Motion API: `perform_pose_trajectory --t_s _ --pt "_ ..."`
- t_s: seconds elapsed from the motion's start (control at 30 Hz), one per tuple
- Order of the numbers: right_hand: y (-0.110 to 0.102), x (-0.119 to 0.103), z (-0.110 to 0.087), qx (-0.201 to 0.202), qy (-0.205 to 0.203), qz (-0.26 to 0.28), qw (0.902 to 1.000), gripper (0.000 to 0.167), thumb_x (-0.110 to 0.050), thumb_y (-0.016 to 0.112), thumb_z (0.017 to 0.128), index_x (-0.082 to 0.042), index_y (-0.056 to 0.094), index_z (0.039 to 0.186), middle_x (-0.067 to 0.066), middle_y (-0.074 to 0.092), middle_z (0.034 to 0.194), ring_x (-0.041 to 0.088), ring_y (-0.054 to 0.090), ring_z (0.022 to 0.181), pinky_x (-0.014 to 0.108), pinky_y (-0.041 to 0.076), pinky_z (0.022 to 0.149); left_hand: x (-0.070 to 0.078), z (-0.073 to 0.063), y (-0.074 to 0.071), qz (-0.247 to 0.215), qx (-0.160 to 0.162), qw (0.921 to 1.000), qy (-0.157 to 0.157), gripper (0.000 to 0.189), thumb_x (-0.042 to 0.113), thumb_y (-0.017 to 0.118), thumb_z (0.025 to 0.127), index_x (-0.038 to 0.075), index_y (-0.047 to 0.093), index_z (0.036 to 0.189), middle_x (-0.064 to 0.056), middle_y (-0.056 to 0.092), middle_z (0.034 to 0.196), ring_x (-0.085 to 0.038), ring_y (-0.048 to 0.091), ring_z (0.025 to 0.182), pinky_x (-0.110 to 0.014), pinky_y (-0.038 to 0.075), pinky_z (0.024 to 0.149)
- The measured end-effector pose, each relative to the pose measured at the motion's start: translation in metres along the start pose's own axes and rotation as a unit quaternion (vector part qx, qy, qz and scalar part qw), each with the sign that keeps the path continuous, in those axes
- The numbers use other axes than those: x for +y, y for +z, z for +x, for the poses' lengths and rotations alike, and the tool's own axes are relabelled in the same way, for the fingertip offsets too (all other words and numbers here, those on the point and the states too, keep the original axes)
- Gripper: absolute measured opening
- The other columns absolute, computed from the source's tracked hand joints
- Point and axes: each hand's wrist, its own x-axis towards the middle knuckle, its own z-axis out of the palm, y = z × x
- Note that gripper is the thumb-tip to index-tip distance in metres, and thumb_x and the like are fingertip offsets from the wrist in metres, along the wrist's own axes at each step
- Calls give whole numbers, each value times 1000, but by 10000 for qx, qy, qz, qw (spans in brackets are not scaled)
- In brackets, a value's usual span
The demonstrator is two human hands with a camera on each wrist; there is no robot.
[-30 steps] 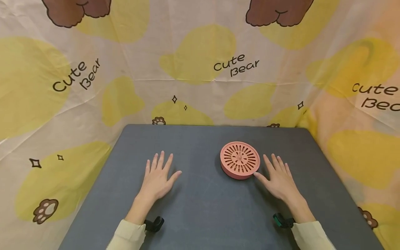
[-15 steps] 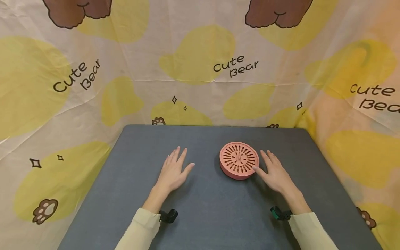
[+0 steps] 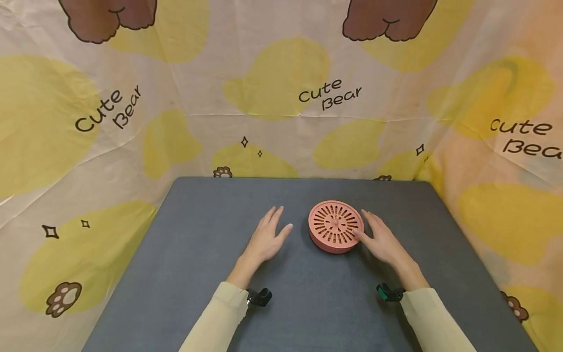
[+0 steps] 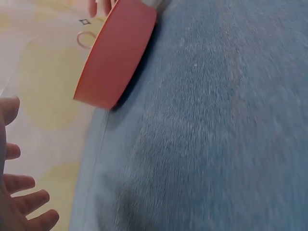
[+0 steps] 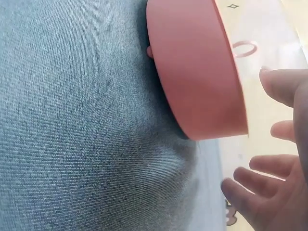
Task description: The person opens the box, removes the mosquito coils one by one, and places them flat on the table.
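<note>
A round pink mosquito coil holder (image 3: 326, 239) with a slotted lid sits on the table, right of centre. Its smooth side wall shows in both wrist views, and a small ring stands up from the lid. My left hand (image 3: 265, 240) hovers left of the holder, fingers extended and thumb towards it, with a gap between. On the other side, my right hand (image 3: 383, 242) is close by, its thumb overlapping the lid's right rim in the head view. In the right wrist view its fingers (image 5: 267, 185) spread beside the holder, holding nothing.
The dark blue-grey table (image 3: 211, 210) is covered with a fabric-like surface. A patterned cloth (image 3: 272, 73) with bears and yellow patches hangs behind it and along both sides. Each wrist carries a black camera band (image 3: 259, 297).
My left hand has moved right, towards the holder, and turned partly sideways. My right hand has shifted slightly left, closer to the holder's rim. The holder stays in place on the table.
</note>
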Motion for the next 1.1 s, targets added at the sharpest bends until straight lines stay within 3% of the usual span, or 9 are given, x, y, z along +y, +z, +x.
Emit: perform_pose_trajectory --t_s 0.23,0.5,0.7,0.9,1.1 --pt "4 6 6 81 204 470 9987 76 -43 54 105 1 25 159 29 33 157 48 44 135 65 37 107 11 19 22 -697 -285 9971 -118 69 53 50 104 17 34 160 -19 28 163 -38 29 149 -60 29 115" --pt "9 10 11 -48 307 1196 9923 75 -38 56 106 1 23 160 29 37 155 47 44 136 61 40 107 24 33 45 -1580 -488 9860 -222 65 41 59 103 13 38 158 -17 37 158 -36 40 143 -57 37 111" --pt "12 14 15 -137 368 2112 9767 73 -31 59 105 2 23 159 32 34 154 48 44 135 58 46 103 26 37 55 -2168 -660 9731 -405 60 35 60 104 13 41 157 -15 43 155 -36 50 135 -52 46 104" --pt "11 15 13 -269 502 2874 9561 70 -22 60 105 1 24 159 32 35 154 45 47 133 41 55 94 27 41 62 -2749 -712 9581 -369 55 26 61 104 11 44 154 -14 50 150 -32 56 128 -44 52 98" --pt "13 17 11 -349 540 3291 9421 68 -18 60 105 1 25 159 32 33 155 45 47 134 38 55 94 27 40 66 -2811 -655 9564 -437 52 19 62 104 11 46 153 -14 54 145 -30 59 124 -42 54 92"
